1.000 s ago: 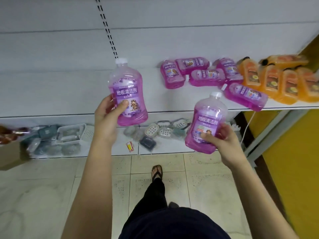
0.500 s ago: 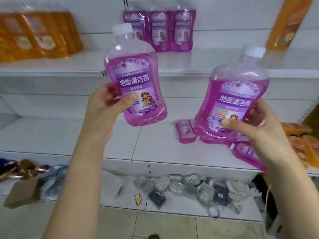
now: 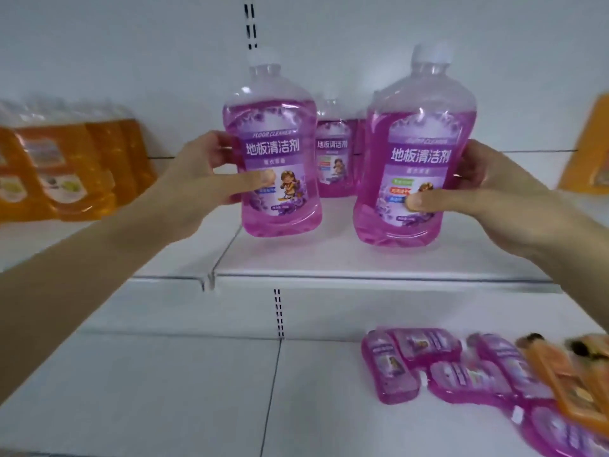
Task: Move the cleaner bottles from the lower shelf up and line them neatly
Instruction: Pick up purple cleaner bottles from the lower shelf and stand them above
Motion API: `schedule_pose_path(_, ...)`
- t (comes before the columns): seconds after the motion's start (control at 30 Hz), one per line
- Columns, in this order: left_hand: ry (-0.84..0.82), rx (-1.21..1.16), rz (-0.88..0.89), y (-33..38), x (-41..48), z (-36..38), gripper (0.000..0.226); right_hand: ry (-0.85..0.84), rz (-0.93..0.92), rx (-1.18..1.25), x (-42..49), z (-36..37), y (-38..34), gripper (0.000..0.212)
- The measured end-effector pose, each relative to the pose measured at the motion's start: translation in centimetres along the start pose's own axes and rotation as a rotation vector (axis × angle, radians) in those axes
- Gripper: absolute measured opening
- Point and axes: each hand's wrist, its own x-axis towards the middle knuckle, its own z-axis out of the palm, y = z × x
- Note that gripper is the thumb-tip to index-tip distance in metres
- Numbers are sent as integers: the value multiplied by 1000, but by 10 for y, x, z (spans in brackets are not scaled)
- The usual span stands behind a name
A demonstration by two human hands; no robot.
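Observation:
My left hand [image 3: 204,179] grips a purple floor-cleaner bottle [image 3: 280,113] upright, thumb across its label. My right hand [image 3: 487,189] grips a second purple bottle [image 3: 425,113] the same way. Both bottles hang just above the upper shelf [image 3: 329,262], side by side, labels facing me. Behind them, more purple bottles [image 3: 333,159] stand at the back of that shelf. On the lower shelf [image 3: 164,390], several purple bottles [image 3: 461,377] lie flat at the right.
Orange cleaner bottles [image 3: 66,173] stand at the left of the upper shelf, and one orange bottle [image 3: 590,150] shows at the right edge. More orange bottles [image 3: 570,380] lie over the purple ones on the lower shelf at the right.
Both hands have carried their bottles up and forward over the upper shelf, and the bottles now stand straighter and closer together. My view has risen from the floor to the shelves.

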Motion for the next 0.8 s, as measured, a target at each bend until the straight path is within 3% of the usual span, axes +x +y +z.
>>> schedule_pose_path(0.27,-125,-51,-83,-43,81,-31,86,31,69,-121,85,35,18,71)
schedule_pose_path(0.57,-99,13,-78,-69,101,-19,69,64,73,-72,127,59,47,51)
schedule_pose_path(0.8,-119,70,-37,-73,110,-17,65,80,-35,-202,126,62,61,52)
